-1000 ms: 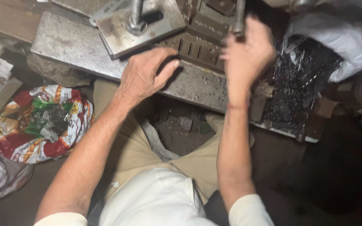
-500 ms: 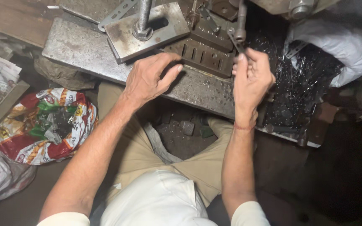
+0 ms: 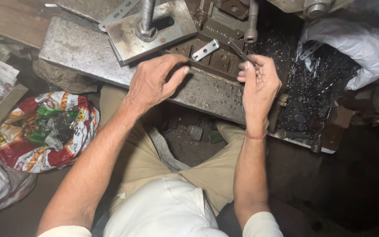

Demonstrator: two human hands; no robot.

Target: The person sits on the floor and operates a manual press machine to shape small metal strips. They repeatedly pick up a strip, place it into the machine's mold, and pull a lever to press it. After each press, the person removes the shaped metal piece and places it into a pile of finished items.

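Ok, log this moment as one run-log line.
left hand: resting on steel press bed | right hand: pinching dark metal strip over die block | bright punched strip: lying on die block

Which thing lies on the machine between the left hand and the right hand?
In the head view, a short flat metal strip with holes lies on the dark die block, between the left hand and right hand.

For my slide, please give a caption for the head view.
Right hand pinches a thin metal strip; left hand rests on the press bed.
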